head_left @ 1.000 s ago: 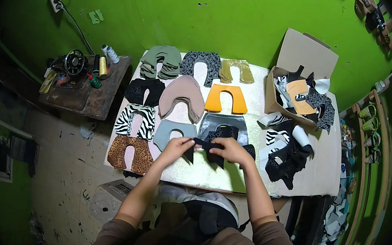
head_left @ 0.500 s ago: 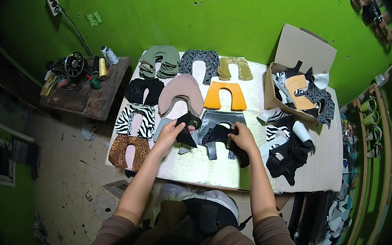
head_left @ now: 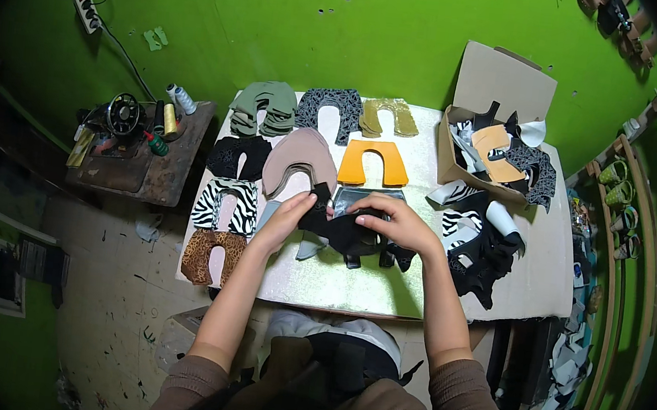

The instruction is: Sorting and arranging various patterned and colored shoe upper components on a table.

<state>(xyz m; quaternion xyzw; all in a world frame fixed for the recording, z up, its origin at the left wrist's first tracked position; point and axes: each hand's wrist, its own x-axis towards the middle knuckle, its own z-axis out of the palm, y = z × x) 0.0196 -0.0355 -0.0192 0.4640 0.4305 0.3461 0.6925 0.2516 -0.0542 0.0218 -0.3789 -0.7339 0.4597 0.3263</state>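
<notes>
Between my two hands, above the near middle of the table, is a black curved piece of cut fabric. My left hand pinches its left end, thumb on top. With bent fingers my right hand grips its upper right part. Behind it lies a dark grey shiny U-shaped piece, mostly covered. A light grey piece shows beside my left hand, partly hidden. Just beyond are a stack of dusty pink U-shaped pieces and an orange stack.
Stacks in green, zebra print and leopard print line the table's left side. An open cardboard box of scraps stands at the far right, with a black scrap heap nearer. A sewing machine is at the left.
My right hand has moved left toward my left hand and now grips the black piece. The black piece is spread out between both hands; before, they held black material apart.
</notes>
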